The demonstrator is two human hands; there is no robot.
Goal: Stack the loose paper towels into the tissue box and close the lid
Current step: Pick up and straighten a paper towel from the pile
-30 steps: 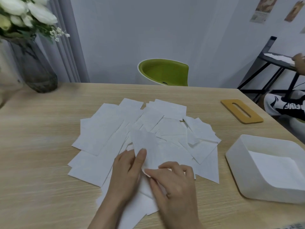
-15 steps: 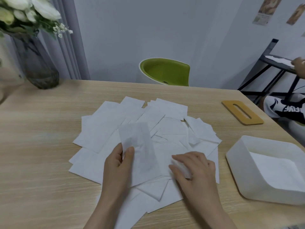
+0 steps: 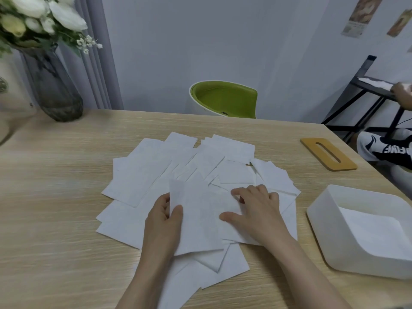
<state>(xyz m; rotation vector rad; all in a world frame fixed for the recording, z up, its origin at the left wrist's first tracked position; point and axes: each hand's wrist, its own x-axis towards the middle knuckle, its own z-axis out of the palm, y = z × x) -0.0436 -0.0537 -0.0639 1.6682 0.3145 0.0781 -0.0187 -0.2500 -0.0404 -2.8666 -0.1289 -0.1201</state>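
Paper towels (image 3: 200,175), white, thin and rectangular, lie spread in a loose overlapping heap on the middle of the wooden surface (image 3: 55,197). Edges point in many directions; some sheets are half covered by others.

One sheet (image 3: 200,219) is on top of the heap, nearest to the person, a bit tilted. Left hand (image 3: 163,221) grips its left edge: thumb on top of the paper, the other fingers (image 3: 162,199) curled behind/under it. Right hand (image 3: 256,210) rests on the right part of the same sheet and on the heap next to it, palm down, fingers spread. Fingertips seem bent a little onto the paper, but I cannot tell if they pinch a sheet or only press it.

Tissue box (image 3: 334,230), white w/ rounded corners, stands open on the right side of the surface, apart from the heap and near the right hand. Inside it a white sheet lies flat on the bottom. Lid (image 3: 312,144), a flat tan-wood plate w/ a long slot in the middle, lies further back on the right, apart from the box.

At back left stands a dark glass vase (image 3: 53,85) w/ white flowers (image 3: 33,16). Behind the surface is a green chair (image 3: 225,99).
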